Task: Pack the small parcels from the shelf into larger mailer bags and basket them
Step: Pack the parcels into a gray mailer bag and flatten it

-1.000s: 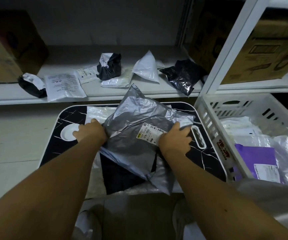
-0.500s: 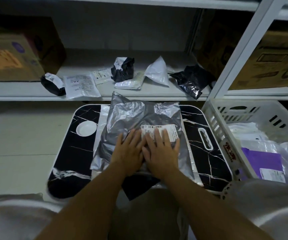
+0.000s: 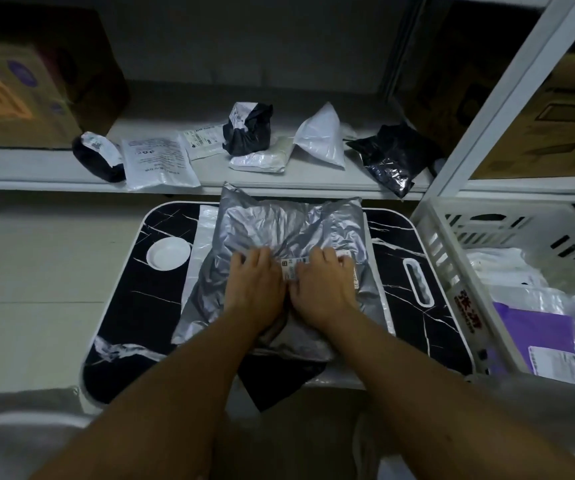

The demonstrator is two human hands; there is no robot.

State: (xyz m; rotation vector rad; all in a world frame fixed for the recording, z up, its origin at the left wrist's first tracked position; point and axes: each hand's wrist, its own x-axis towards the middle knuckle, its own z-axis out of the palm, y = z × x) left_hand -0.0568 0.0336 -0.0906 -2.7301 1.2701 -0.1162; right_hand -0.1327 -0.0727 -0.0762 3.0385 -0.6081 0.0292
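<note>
Head: hands [image 3: 289, 289] (flat) on mailer bag [image 3: 289, 226]

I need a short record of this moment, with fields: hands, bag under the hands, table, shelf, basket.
hands: left hand and right hand press side by side, palms down, on the grey mailer bag
bag: lies crumpled on the black marble-pattern table, label partly covered by the right hand
shelf: several small parcels, among them a black parcel and a white parcel
basket: white basket right of the table, holds a purple mailer
</note>
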